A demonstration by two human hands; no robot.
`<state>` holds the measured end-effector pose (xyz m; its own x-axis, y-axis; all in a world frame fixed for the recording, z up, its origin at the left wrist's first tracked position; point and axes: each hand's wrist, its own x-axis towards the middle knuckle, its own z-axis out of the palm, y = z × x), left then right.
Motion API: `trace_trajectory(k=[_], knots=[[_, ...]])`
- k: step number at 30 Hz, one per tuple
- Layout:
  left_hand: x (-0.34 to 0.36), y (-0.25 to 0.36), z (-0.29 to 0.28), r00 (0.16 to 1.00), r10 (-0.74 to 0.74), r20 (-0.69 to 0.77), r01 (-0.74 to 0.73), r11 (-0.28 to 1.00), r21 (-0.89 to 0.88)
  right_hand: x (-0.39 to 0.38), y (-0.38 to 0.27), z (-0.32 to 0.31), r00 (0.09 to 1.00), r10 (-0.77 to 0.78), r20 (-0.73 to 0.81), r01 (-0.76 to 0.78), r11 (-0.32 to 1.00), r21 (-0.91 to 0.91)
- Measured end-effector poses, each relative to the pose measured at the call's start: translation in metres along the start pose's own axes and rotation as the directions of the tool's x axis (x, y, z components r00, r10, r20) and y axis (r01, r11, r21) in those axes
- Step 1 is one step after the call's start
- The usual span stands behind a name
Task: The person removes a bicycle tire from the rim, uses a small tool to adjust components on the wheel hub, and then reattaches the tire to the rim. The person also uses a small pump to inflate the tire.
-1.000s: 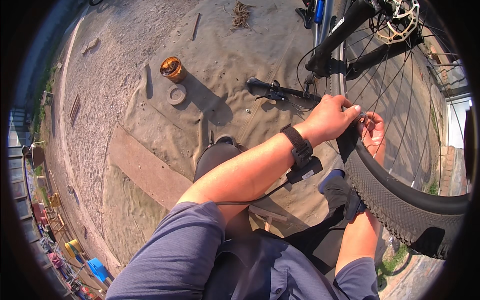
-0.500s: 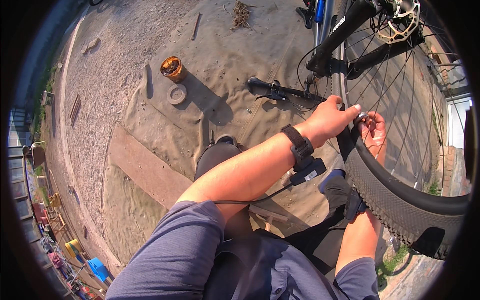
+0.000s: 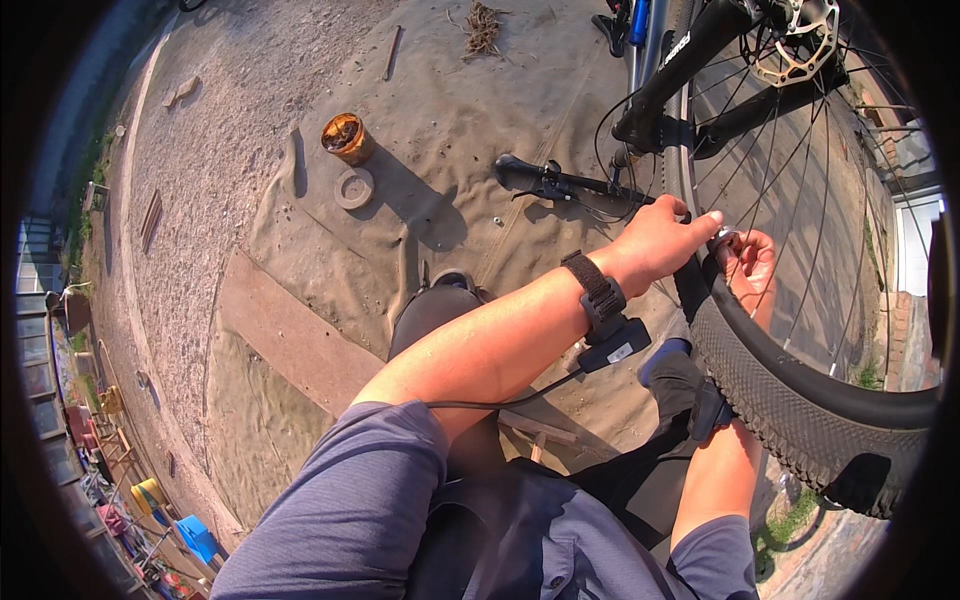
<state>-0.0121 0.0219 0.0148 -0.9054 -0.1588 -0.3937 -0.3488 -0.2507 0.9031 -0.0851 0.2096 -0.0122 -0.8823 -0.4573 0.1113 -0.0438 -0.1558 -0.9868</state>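
Observation:
A bicycle wheel with a knobbly black tyre [image 3: 765, 385] fills the right side, held in a black fork [image 3: 690, 62]. My left hand [image 3: 660, 240] closes over the tyre and rim from the left, its thumb stretched toward a small silver metal piece [image 3: 724, 238] at the rim's inner edge. On the spoke side, my right hand [image 3: 751, 264] pinches that silver piece between bent fingers; its exact kind is too small to tell. The right forearm passes behind the tyre. A black strap with a small box [image 3: 612, 340] sits on my left wrist, a cable running from it.
The handlebar [image 3: 560, 182] rests on the ground cloth beneath the fork. A brake disc [image 3: 800, 45] shows at the hub. Farther left stand an orange tub [image 3: 347, 138] and a round grey disc [image 3: 353, 188]. A board [image 3: 290, 330] lies beside my legs.
My right hand's fingers have shifted very slightly at the silver piece. The left hand and the wheel look almost the same as before.

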Motion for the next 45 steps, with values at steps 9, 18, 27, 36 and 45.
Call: trace_trajectory(k=[9,18,27,36,45], knots=[[-0.003,0.002,-0.001,1.000,0.011,0.012,-0.011,1.000,0.006,0.002,-0.004,-0.002,0.998,0.060,-0.032,-0.063,0.995,-0.082],[-0.005,0.004,-0.001,1.000,-0.016,0.004,0.016,0.999,0.045,-0.003,-0.011,-0.004,0.990,0.120,-0.077,-0.131,0.979,-0.157],[-0.011,0.009,0.000,1.000,0.009,-0.004,-0.009,1.000,0.014,-0.008,-0.025,-0.001,0.986,0.163,0.017,-0.157,0.968,-0.194],[-0.007,0.004,0.000,1.000,0.003,-0.009,-0.003,0.999,0.041,-0.013,-0.051,0.008,0.949,0.305,0.082,-0.283,0.937,-0.205],[-0.004,0.000,-0.001,1.000,-0.008,0.024,0.009,0.999,-0.038,-0.012,-0.049,0.013,0.931,0.365,-0.004,-0.361,0.918,-0.165]])
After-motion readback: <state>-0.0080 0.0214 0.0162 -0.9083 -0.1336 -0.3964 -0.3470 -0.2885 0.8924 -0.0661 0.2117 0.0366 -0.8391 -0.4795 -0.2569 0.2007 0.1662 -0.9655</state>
